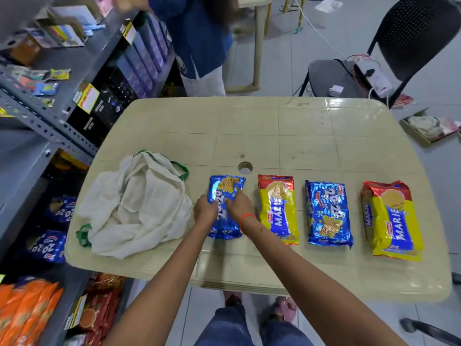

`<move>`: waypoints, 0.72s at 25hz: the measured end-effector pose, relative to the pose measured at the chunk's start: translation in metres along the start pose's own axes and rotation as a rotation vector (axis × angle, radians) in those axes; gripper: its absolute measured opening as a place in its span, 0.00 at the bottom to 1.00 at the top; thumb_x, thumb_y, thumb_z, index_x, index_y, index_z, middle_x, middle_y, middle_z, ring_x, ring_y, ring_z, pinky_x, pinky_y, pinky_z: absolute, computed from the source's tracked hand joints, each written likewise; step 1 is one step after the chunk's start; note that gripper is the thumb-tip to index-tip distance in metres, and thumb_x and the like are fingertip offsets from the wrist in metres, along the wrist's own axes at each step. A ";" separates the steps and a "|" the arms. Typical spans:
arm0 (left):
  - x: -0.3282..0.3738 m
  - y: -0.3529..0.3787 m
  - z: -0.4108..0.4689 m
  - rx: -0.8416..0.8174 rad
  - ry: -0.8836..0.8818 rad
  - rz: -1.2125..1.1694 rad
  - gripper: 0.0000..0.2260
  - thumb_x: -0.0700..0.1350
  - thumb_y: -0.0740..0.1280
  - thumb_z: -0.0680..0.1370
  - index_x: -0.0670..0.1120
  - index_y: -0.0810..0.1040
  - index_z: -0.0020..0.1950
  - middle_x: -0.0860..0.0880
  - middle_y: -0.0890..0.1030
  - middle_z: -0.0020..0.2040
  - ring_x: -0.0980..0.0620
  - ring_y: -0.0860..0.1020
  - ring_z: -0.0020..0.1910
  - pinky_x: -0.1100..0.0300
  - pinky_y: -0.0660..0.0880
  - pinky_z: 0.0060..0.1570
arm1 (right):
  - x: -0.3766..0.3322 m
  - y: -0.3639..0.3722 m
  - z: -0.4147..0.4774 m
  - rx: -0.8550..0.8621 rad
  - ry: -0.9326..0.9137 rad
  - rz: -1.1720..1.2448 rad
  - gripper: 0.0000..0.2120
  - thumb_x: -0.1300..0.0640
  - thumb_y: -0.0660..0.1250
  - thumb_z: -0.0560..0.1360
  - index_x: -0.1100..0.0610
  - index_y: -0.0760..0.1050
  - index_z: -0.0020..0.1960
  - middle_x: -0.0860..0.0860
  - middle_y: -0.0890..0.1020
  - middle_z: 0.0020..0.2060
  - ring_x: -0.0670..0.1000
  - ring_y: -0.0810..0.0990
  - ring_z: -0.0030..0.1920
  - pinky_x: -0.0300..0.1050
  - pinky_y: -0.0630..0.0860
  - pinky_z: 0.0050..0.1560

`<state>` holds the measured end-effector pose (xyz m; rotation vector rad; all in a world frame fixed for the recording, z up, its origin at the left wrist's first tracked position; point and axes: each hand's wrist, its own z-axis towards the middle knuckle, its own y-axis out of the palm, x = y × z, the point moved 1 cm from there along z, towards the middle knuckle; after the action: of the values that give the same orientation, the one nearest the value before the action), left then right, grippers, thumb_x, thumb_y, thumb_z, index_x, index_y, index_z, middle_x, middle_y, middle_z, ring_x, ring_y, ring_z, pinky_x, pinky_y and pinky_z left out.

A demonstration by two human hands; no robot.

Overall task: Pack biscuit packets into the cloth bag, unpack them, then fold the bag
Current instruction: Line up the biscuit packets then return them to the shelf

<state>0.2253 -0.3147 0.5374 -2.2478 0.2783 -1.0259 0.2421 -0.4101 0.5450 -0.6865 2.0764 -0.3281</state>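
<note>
Both hands, left hand [205, 210] and right hand [240, 206], grip the leftmost blue packet [225, 207] beside the cloth bag [136, 206].

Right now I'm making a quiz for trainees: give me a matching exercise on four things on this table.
Things:
1. cloth bag
2. blue 20-20 packet under both hands
3. second blue 20-20 packet
4. table hole

Places:
A. between two Marie packets
B. far left, crumpled
C. beside the bag
D. beyond the packet row

Pairs: 1-B, 2-C, 3-A, 4-D
</note>
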 end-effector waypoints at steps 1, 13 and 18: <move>0.010 -0.001 -0.006 0.037 0.027 0.019 0.14 0.44 0.61 0.78 0.37 0.75 0.59 0.38 0.79 0.58 0.39 0.78 0.56 0.54 0.74 0.52 | -0.002 -0.007 -0.004 0.027 -0.031 0.018 0.22 0.56 0.60 0.77 0.64 0.65 0.68 0.64 0.74 0.63 0.63 0.75 0.61 0.52 0.73 0.59; 0.117 0.136 -0.108 -0.238 0.368 -0.061 0.12 0.41 0.61 0.77 0.39 0.76 0.58 0.39 0.81 0.55 0.39 0.79 0.54 0.53 0.74 0.47 | 0.094 -0.197 -0.045 0.482 0.065 0.056 0.16 0.59 0.55 0.79 0.67 0.70 0.61 0.65 0.76 0.61 0.63 0.75 0.61 0.51 0.71 0.57; 0.117 0.178 -0.125 -0.250 0.370 0.113 0.17 0.38 0.59 0.75 0.41 0.74 0.63 0.38 0.79 0.58 0.38 0.78 0.56 0.52 0.75 0.50 | 0.137 -0.214 -0.041 0.408 0.108 0.042 0.16 0.64 0.56 0.76 0.66 0.71 0.62 0.64 0.77 0.61 0.63 0.76 0.60 0.50 0.72 0.57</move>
<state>0.2249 -0.5612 0.5555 -2.2125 0.7185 -1.4070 0.2213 -0.6642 0.5761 -0.3848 2.0336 -0.7534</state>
